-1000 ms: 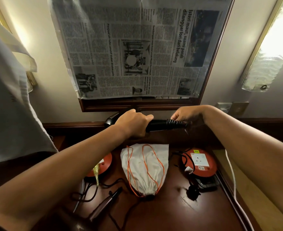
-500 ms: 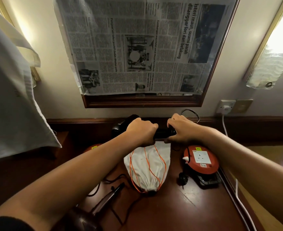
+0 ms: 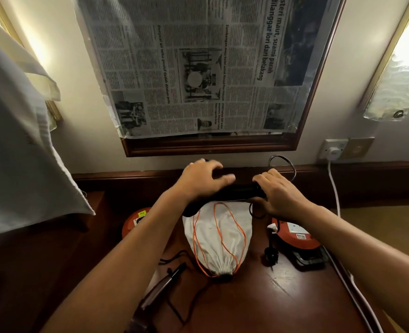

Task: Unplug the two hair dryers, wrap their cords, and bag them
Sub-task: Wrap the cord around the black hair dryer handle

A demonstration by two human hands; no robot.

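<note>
You can read "Isteri maut, suami parah dilanggar lori dari belakang" on the newspaper (image 3: 198, 68) covering the mirror.

Black hair dryer (image 3: 237, 191) level above white drawstring bag (image 3: 219, 239).
</note>
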